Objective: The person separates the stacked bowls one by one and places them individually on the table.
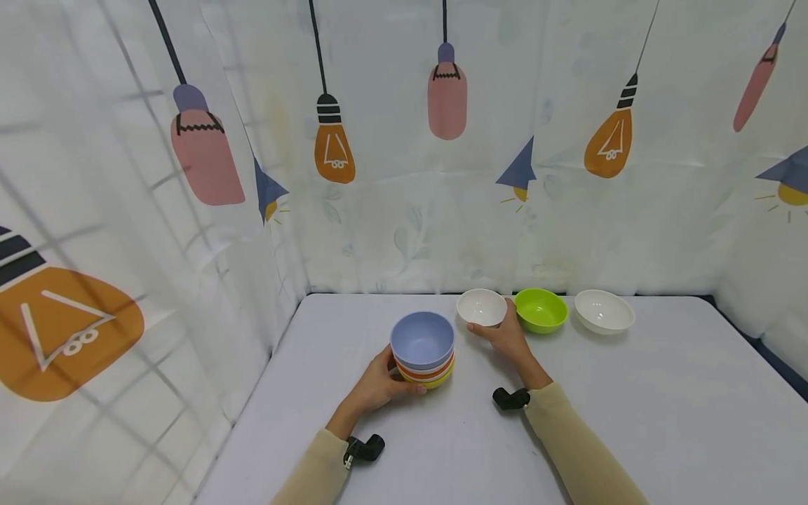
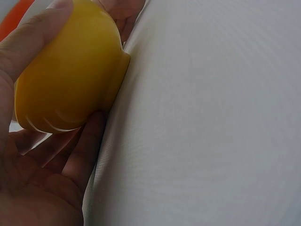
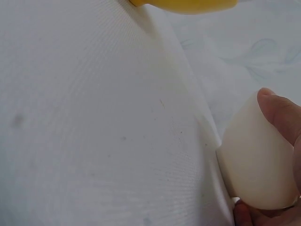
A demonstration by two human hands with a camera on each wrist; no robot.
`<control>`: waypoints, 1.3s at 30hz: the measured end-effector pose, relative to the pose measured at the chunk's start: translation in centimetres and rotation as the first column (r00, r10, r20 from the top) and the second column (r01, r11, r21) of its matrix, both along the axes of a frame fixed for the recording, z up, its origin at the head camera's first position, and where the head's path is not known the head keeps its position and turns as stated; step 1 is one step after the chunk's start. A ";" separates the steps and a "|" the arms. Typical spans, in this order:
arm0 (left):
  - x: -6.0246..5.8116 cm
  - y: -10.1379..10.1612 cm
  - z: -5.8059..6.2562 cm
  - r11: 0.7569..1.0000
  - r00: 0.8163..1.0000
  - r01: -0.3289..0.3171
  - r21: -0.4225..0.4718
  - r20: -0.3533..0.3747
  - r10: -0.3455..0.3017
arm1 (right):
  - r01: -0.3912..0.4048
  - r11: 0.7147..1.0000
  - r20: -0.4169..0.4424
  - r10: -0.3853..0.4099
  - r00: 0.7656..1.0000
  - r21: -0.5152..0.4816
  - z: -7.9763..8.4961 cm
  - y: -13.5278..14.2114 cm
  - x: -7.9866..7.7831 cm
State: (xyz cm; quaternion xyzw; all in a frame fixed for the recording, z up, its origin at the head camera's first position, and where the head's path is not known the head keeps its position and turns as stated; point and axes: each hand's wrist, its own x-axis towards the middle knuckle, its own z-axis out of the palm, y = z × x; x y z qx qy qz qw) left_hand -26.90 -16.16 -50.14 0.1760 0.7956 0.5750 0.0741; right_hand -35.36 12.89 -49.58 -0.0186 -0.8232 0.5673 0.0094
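A stack of nested bowls stands on the table, with a blue bowl (image 1: 423, 340) on top, white and orange rims below it, and a yellow bowl (image 2: 70, 70) at the bottom. My left hand (image 1: 379, 382) grips this stack from its left side, thumb at the front and fingers round the far side. Farther back, my right hand (image 1: 508, 338) holds a small white bowl (image 1: 481, 306) at its right side. In the right wrist view the thumb lies on the wall of that white bowl (image 3: 256, 155), whose base is at the table surface.
Beside the right hand stands a green bowl (image 1: 541, 311), and to its right another white bowl (image 1: 604, 312), both near the table's back edge. The white table (image 1: 467, 449) meets a curtain (image 1: 410, 231) printed with lamps behind and at the left.
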 end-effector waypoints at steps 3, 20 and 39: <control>0.0 0.0 -0.1 1.000 1.000 0.003 0.004 -0.007 -0.003 | 0.000 1.000 -0.001 0.000 1.000 0.001 0.0 0.0 0.0; 0.0 -0.1 0.0 1.000 1.000 -0.002 -0.009 -0.007 0.002 | -0.011 0.997 0.093 0.004 0.996 0.082 1.5 0.2 0.5; 0.0 -0.1 -0.1 1.000 0.999 -0.004 -0.025 -0.034 0.003 | -0.108 0.925 0.146 0.058 0.988 0.365 7.6 1.7 3.0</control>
